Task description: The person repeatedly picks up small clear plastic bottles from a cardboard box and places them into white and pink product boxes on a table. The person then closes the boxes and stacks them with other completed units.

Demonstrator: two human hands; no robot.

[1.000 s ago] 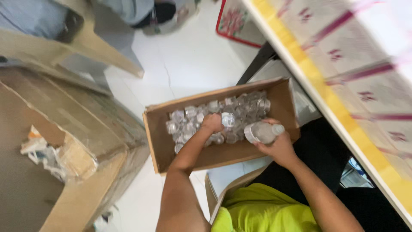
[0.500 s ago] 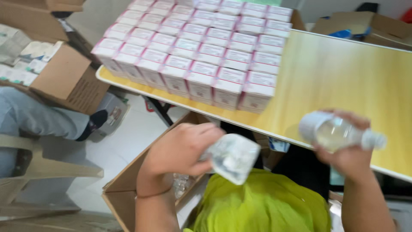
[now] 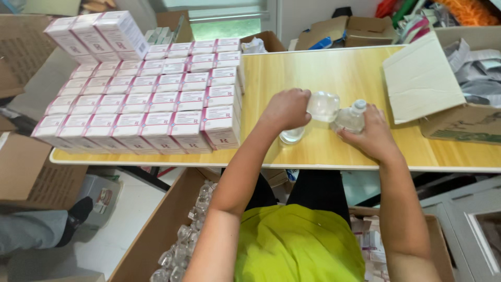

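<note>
1. Both hands now up over the yellow wooden surface [image 3: 334, 73], no longer down at the floor carton; 2 clear plastic bottles brought up with them.
2. Left hand [image 3: 286, 108] wrapped around 1 clear bottle [image 3: 323, 106], fingers curled shut on it; the bottle lying tilted, its far end level with the right hand's bottle.
3. Right hand [image 3: 369, 133] closed on a second clear bottle [image 3: 349, 117], cap pointing up and away, fingers pressed around its body.
4. A round clear piece [image 3: 291, 136] under the left hand, touching the surface; cannot tell whether another bottle or a part of 1.
5. Bottles now just beside the block of pink-and-white cartons [image 3: 151, 99], stacked in rows on the left half of the surface.
6. Open cardboard box [image 3: 443, 89] to the right, flap leaning inward, narrowing the free stretch between it and the cartons.
7. Below the surface edge, a brown carton of more clear bottles [image 3: 182, 245] at the person's left knee.
</note>
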